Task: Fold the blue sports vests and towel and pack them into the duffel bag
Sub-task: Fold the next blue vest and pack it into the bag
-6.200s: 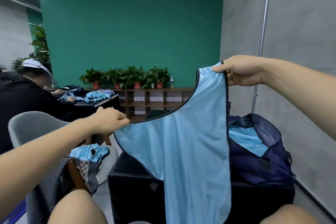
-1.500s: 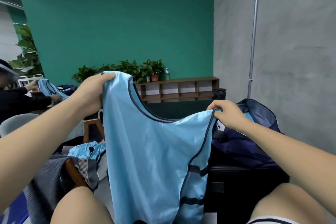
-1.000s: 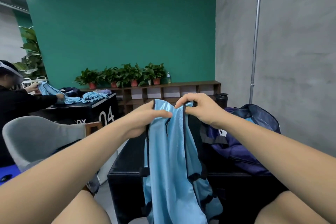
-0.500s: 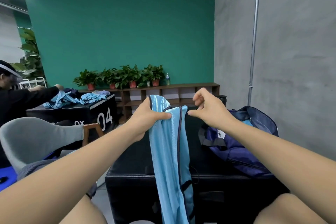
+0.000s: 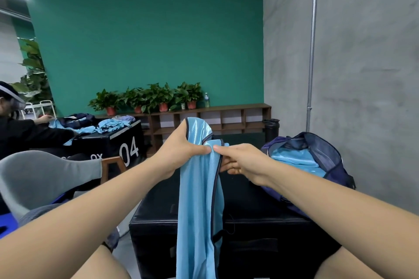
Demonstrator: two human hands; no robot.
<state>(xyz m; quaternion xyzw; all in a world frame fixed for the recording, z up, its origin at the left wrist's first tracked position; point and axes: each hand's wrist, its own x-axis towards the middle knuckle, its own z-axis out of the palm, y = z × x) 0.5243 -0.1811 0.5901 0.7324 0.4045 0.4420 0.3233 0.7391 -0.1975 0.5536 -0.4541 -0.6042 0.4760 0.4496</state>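
Vest (image 5: 199,199) hangs folded lengthwise above the black box (image 5: 249,233), pinched by left hand (image 5: 181,152) and, seemingly, right hand (image 5: 240,159); bag (image 5: 327,150) sits on the box, green wall (image 5: 147,29) behind it.

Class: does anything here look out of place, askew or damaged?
Nothing stands out. The left hand and right hand hold the vest hanging, folded lengthwise; the duffel bag sits open on the black box, blue cloth inside.

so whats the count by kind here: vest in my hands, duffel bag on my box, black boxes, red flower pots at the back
vest: 1
duffel bag: 1
black boxes: 2
red flower pots: 4
total: 8
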